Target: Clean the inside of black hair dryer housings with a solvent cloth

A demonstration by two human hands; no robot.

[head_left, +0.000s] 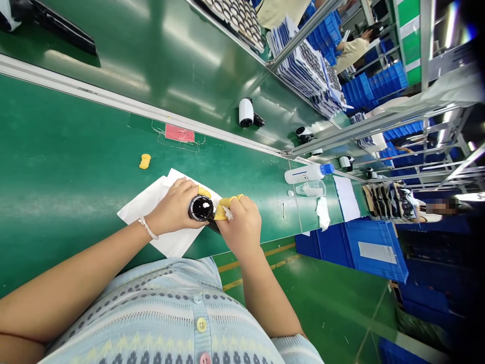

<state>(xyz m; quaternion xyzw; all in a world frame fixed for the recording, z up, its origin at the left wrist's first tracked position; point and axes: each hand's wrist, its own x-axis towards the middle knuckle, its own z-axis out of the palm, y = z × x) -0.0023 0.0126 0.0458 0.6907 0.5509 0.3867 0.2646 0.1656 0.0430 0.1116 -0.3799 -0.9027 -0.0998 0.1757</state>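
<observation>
My left hand (175, 206) is wrapped round a small black round device (200, 208) with a glossy front face, holding it over a white sheet (151, 202) on the green bench (68, 167). My right hand (240, 222), with yellow finger cots on its fingertips, pinches a small white wipe (228, 214) against the device's edge. A dark strip pokes out below the device between the two hands.
A loose yellow finger cot (144, 161) lies left of the sheet. A white bottle with a blue cap (307, 173), a clear cup (311, 189) and a crumpled wipe (323, 212) sit to the right. White camera units (246, 112) ride the belt. Blue crates (371, 247) stand below.
</observation>
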